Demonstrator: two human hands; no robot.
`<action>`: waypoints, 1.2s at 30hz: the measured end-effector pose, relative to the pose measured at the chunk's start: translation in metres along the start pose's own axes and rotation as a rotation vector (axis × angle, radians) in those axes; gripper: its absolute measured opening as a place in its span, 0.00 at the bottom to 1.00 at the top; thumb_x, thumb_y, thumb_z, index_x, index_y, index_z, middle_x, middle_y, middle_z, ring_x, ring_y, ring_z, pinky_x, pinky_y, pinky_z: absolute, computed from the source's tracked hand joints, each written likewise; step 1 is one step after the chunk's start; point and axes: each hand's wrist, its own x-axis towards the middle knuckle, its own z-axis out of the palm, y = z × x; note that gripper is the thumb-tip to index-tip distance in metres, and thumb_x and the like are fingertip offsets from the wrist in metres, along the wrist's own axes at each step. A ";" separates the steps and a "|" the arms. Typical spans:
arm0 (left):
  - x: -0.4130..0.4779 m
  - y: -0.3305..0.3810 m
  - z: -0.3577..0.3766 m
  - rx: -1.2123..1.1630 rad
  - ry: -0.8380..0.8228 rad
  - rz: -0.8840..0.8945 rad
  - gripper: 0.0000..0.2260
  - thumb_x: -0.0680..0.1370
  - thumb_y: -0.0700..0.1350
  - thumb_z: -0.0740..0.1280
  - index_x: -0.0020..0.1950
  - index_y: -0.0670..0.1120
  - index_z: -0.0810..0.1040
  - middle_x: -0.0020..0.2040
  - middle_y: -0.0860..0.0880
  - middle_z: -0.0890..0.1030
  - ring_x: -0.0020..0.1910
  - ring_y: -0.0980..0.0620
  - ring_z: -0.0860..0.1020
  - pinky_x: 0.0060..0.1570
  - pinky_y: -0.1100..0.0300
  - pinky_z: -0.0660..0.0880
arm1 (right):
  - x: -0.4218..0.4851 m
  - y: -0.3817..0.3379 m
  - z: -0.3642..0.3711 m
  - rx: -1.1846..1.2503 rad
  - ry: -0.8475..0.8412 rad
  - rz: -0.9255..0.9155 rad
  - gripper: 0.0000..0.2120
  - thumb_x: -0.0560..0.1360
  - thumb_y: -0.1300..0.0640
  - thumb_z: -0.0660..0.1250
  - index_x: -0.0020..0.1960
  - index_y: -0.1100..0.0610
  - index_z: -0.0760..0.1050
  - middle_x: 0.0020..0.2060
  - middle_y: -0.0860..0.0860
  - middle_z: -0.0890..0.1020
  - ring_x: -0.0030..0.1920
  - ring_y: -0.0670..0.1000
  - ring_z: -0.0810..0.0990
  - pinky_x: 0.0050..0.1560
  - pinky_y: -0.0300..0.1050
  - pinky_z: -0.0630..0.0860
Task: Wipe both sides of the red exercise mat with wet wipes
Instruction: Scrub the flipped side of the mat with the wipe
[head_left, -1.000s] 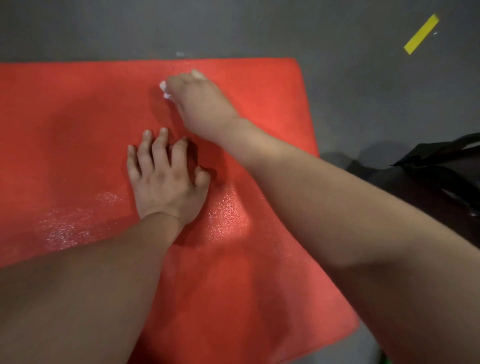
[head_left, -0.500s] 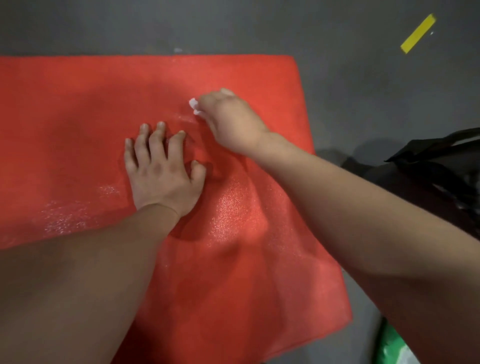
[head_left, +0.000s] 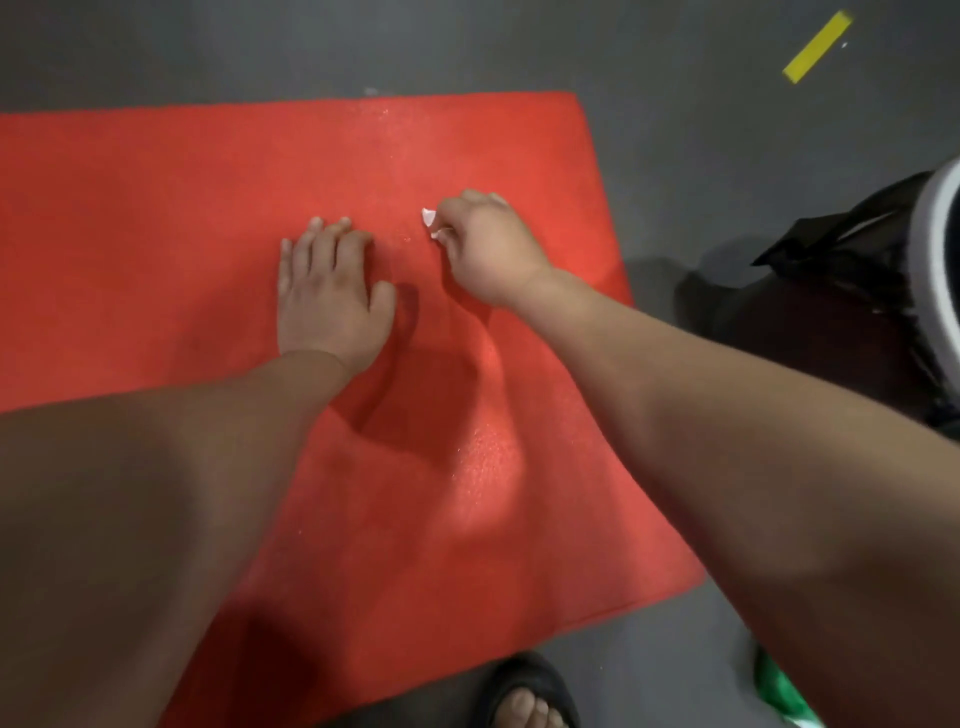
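Nearest the camera, a foot in a black sandal stands on the grey floor just off the near edge of the red mat, and a green object shows at the lower right. The mat lies flat on the floor, its right end in view. The left hand rests palm down on the mat, fingers straight and close together. To its right, nearer the mat's right edge, the right hand presses on the mat with fingers curled round a white wet wipe. A black bag lies right of the mat; yellow tape marks the far floor.
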 end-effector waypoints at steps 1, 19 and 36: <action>-0.005 -0.008 -0.006 0.004 -0.006 0.000 0.27 0.75 0.54 0.56 0.71 0.45 0.72 0.75 0.42 0.70 0.77 0.41 0.63 0.79 0.39 0.51 | 0.000 -0.002 -0.002 0.024 -0.043 -0.010 0.09 0.80 0.56 0.62 0.53 0.56 0.80 0.50 0.57 0.82 0.55 0.60 0.78 0.60 0.48 0.68; -0.043 -0.060 -0.016 0.137 0.055 -0.076 0.31 0.77 0.57 0.58 0.79 0.46 0.66 0.81 0.45 0.63 0.82 0.45 0.55 0.80 0.42 0.48 | 0.000 -0.009 0.021 0.142 -0.017 -0.050 0.09 0.74 0.54 0.70 0.52 0.57 0.78 0.49 0.53 0.81 0.49 0.54 0.78 0.47 0.39 0.69; -0.039 -0.059 -0.016 0.180 0.082 -0.091 0.31 0.76 0.56 0.61 0.78 0.46 0.68 0.80 0.45 0.66 0.81 0.45 0.58 0.79 0.42 0.51 | 0.038 -0.001 0.022 -0.009 0.255 0.084 0.13 0.79 0.60 0.58 0.57 0.60 0.80 0.49 0.61 0.80 0.50 0.64 0.79 0.55 0.52 0.71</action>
